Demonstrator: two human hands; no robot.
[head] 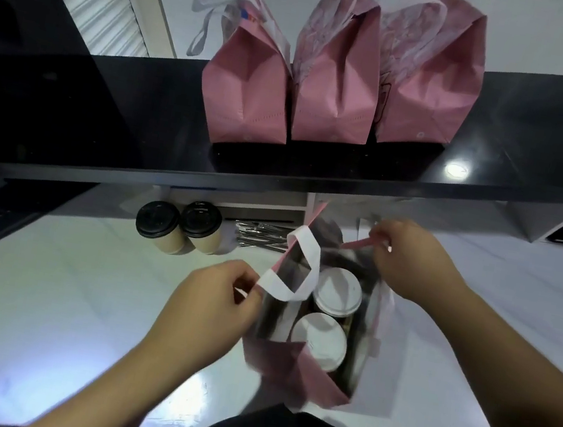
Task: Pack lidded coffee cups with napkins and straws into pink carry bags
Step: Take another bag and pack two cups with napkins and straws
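The left hand (212,294) pinches the open pink bag's (288,369) white handle (294,274); the right hand (412,260) pinches its far rim, apparently. Two white-lidded cups (328,313) stand inside the bag.

The open pink fabric carry bag (299,371) has white strap handles (293,278) and holds two white-lidded paper cups (328,316). Two cream paper cups (177,230) wear black lids beside three pink bags (333,85) with pale printed patterns.

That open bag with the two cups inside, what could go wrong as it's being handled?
1. The left hand pinches one white handle and the right hand the other side, so an uneven pull might tilt the bag.
2. Two white-lidded cups stand close together inside; a tilt could knock them and spill.
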